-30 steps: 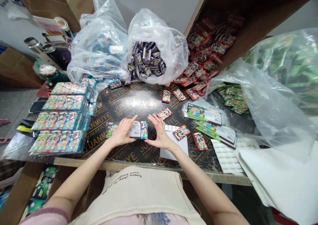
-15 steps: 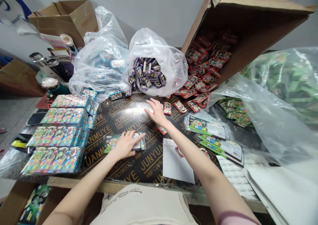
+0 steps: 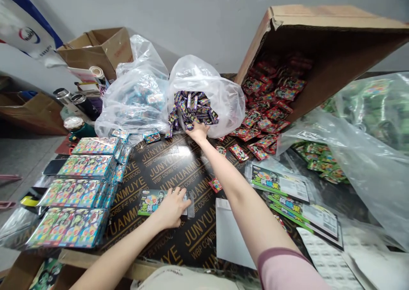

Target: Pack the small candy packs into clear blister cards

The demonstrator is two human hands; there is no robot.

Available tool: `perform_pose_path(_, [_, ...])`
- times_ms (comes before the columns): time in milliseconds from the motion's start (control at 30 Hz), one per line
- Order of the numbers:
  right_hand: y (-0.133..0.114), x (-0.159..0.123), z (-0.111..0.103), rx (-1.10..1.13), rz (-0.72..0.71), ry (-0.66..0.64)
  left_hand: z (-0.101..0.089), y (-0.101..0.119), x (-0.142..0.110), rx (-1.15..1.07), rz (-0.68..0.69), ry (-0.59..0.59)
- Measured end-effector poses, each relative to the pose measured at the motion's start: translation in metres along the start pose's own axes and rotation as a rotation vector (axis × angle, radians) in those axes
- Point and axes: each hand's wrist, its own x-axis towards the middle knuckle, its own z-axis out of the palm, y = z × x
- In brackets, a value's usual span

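Note:
My left hand (image 3: 171, 207) lies flat with fingers spread on a clear-sleeved card pack (image 3: 150, 201) on the black plywood table (image 3: 179, 170). My right arm stretches far forward. My right hand (image 3: 197, 130) is at the mouth of a clear plastic bag (image 3: 220, 89) full of small purple packets (image 3: 191, 106), its fingers curled in among them and partly hidden. Whether it holds a packet cannot be told.
Stacks of finished colourful packs (image 3: 84, 183) stand at the left. A second clear bag (image 3: 137, 98) sits beside the purple one. A tipped cardboard box (image 3: 319, 38) spills red packets (image 3: 262, 123). Green backing cards (image 3: 281, 183), white sheets (image 3: 230, 234) and a large plastic bag (image 3: 367, 153) lie right.
My right hand left the card pack and reached forward across the table into the bag of purple packets. My left hand stayed on the pack. The view tilted upward.

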Motion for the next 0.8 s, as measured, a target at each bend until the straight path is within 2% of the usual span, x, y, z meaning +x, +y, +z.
perform_pose_path(67, [0.005, -0.006, -0.010, 0.016, 0.023, 0.069, 0.005, -0.003, 0.002, -0.062, -0.004, 0.065])
perform_pose_path(167, [0.012, -0.036, -0.029, 0.128, -0.006, 0.213, 0.011, -0.012, 0.004, -0.273, -0.114, 0.279])
perform_pose_path(267, [0.016, -0.098, -0.043, 0.296, -0.183, 0.284, 0.006, -0.020, 0.008, -0.798, -0.278, 0.543])
perform_pose_path(333, [0.015, -0.150, -0.049, 0.339, -0.332, 0.278, -0.002, -0.020, 0.013, -1.274, -0.368, 0.631])
perform_pose_path(400, [0.014, -0.199, -0.053, 0.337, -0.449, 0.227, -0.010, -0.017, 0.018, -1.660, -0.424, 0.643])
perform_pose_path(500, [0.018, -0.249, -0.058, 0.341, -0.537, 0.099, -0.017, -0.011, 0.019, -1.872, -0.486, 0.671])
perform_pose_path(600, [0.027, -0.265, -0.064, 0.406, -0.552, -0.018, -0.018, -0.005, 0.011, -1.849, -0.516, 0.576])
perform_pose_path(733, [0.033, -0.268, -0.072, 0.504, -0.608, -0.199, -0.016, 0.003, -0.002, -1.761, -0.409, 0.407])
perform_pose_path(800, [0.029, -0.271, -0.074, 0.584, -0.594, -0.223, -0.015, 0.008, -0.006, -1.753, -0.370, 0.380])
